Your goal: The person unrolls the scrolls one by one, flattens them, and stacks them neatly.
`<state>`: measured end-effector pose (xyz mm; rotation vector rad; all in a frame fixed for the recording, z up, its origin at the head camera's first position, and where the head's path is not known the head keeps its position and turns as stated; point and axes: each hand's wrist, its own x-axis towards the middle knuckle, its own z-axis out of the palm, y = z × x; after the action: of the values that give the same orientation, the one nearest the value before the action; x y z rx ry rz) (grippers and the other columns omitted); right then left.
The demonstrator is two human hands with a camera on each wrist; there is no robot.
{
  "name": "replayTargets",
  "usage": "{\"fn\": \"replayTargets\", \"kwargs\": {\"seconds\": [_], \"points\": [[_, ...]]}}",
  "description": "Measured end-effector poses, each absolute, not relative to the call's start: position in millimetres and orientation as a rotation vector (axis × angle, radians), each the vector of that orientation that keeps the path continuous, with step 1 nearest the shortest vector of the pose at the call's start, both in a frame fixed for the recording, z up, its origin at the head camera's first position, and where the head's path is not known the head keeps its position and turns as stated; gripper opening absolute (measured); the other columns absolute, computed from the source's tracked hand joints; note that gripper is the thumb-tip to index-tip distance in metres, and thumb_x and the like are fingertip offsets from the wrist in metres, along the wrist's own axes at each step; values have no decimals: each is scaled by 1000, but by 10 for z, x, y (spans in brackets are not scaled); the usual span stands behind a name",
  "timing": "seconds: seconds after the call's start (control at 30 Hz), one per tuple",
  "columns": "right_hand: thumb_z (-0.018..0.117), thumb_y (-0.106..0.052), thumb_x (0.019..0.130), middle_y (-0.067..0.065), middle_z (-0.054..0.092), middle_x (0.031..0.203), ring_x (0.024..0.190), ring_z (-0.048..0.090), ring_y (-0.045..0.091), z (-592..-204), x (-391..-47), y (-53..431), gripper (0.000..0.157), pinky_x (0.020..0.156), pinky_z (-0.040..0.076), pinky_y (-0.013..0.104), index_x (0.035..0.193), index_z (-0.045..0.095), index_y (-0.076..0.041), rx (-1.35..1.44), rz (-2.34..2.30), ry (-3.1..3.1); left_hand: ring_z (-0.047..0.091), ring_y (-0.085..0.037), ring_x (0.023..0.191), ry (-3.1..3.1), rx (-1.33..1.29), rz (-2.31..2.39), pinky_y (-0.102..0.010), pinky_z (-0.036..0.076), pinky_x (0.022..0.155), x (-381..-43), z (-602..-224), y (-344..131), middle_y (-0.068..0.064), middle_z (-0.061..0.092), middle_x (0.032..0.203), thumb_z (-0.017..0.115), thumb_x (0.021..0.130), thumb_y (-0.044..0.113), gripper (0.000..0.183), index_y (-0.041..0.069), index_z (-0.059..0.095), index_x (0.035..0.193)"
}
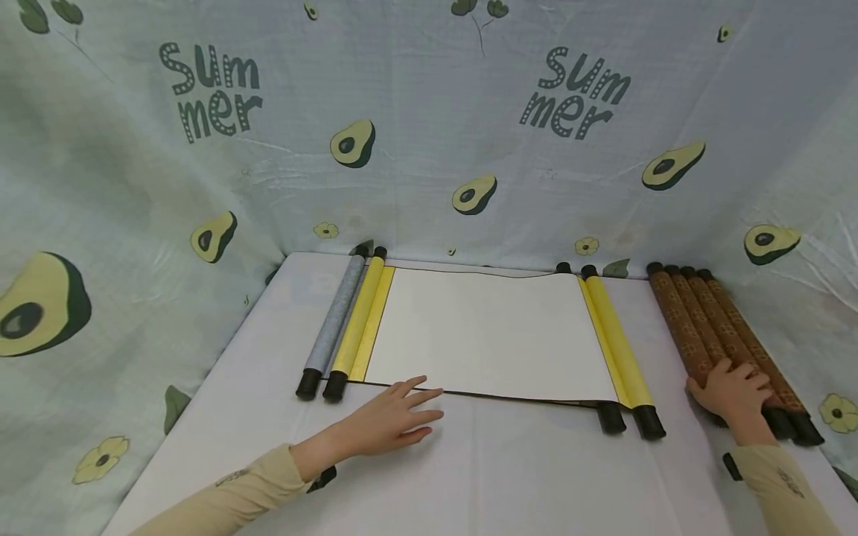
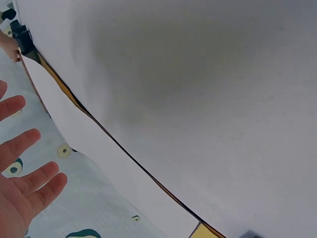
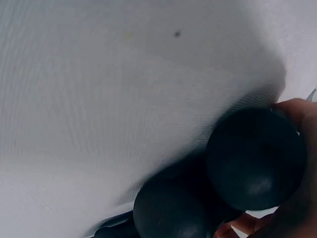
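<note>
On the right of the table lie several brown patterned scrolls (image 1: 677, 320), side by side with black end knobs. My right hand (image 1: 732, 391) grips the leftmost one near its close end, thumb on its left side and fingers over the top. From the right wrist, a round black knob (image 3: 255, 158) shows between thumb and fingers. My left hand (image 1: 392, 420) hovers with spread fingers by the near edge of an unrolled scroll (image 1: 489, 335), white with yellow borders. In the left wrist view the left palm (image 2: 17, 198) holds nothing.
A blue-grey roll (image 1: 338, 313) lies along the left yellow roller (image 1: 362, 316). Beside the right yellow roller (image 1: 618, 339), a black knob (image 1: 612, 418) sticks out from under the sheet. Avocado-print cloth (image 1: 415, 97) hangs behind and at both sides of the white table (image 1: 509, 476).
</note>
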<state>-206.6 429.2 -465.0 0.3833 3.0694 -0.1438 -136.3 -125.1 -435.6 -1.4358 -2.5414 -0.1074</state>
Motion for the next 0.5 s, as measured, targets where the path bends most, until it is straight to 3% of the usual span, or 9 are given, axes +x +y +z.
{"fn": "replayTargets", "kwargs": {"seconds": [0.13,0.33,0.5], "points": [[54,-38,80,58,3,112,100,9,75,-4637,-2058,4275,92,79,21,75,119,8,31,367,-231,3027,44,-33,120,-2548,-1423,-99,-44,43,91,-1352,-4356,-1296,-5,50,131,51,90,29,28,21,58,115],[58,-31,78,61,3,111,105,9,72,-4629,-2019,4197,92,80,13,77,117,7,35,251,-244,3072,43,-33,120,-2549,-1411,-99,-44,43,91,-1347,-4407,-1350,-5,50,130,51,90,29,27,22,59,115],[57,-42,78,60,-3,115,102,8,75,-4614,-1996,4176,103,81,21,75,122,0,32,336,-321,3008,43,-32,121,-2552,-1401,-109,-44,43,91,-1340,-4400,-1368,-4,50,130,52,89,29,27,22,59,114]]}}
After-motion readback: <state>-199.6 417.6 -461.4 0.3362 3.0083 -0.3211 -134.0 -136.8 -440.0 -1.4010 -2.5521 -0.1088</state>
